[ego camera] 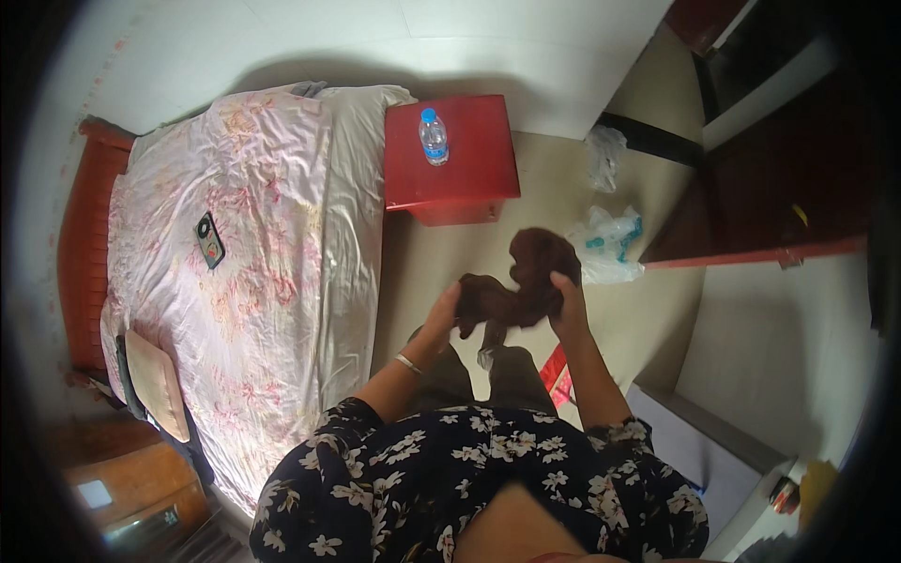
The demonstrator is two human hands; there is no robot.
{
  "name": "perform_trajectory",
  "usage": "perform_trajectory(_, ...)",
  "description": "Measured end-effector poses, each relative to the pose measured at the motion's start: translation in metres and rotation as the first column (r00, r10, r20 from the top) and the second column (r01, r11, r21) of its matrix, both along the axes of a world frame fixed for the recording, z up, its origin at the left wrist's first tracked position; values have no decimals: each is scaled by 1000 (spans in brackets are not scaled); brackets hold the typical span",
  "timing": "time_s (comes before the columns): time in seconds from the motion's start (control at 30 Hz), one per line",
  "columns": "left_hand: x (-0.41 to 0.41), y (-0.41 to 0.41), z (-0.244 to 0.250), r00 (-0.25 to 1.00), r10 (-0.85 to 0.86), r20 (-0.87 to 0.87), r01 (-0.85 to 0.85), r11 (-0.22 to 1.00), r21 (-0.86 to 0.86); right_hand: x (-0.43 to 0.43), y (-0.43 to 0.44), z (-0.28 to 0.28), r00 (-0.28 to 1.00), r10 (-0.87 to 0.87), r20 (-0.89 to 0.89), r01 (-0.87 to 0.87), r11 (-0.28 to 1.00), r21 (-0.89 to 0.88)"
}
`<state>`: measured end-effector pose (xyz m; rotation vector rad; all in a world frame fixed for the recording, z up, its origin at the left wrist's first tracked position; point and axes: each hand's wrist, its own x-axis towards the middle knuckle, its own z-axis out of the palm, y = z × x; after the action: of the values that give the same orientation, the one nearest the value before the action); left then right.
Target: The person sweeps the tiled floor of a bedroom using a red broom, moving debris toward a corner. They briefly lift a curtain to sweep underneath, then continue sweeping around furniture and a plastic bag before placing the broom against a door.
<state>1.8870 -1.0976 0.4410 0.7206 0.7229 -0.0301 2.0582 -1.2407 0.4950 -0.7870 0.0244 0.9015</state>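
A bunched dark brown cloth (pixel 538 278) is stretched between both hands in front of my body, above the floor. My left hand (pixel 443 310) grips its lower left end; a light bangle circles that wrist. My right hand (pixel 569 306) holds the right side, with the thumb over the fabric. Part of the cloth rises in a rounded fold between and above the hands. Its exact shape cannot be told. The fingers behind the cloth are mostly hidden.
Left is a bed with a floral sheet (pixel 246 281), a phone (pixel 210 241) and a pillow (pixel 156 383). A red nightstand (pixel 457 176) bears a plastic bottle (pixel 433 141). Plastic bags (pixel 609 243) lie on the floor, near a dark red door (pixel 767 190).
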Motion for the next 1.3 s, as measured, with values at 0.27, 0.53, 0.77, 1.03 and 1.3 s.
perform_trajectory(0.27, 104, 143, -90, 913, 395, -98, -328, 857, 398, 131, 206, -114, 953, -45, 298, 108, 974, -199)
perform_trajectory(0.53, 97, 266, -214, 775, 494, -394, -131, 735, 665, 183, 201, -274, 785, 489, 381, 215, 361, -907)
perform_trajectory(0.77, 86, 281, -213, 837, 453, -305, -306, 852, 425, 145, 193, -274, 733, 530, 426, 378, 204, -903)
perform_trajectory(1.03, 58, 277, -207, 895, 340, -289, -184, 870, 457, 81, 157, -262, 860, 373, 347, 305, 168, -937)
perform_trajectory(1.3, 20, 251, -200, 904, 230, -359, -111, 940, 322, 56, 138, -249, 864, 316, 392, 324, 246, -913)
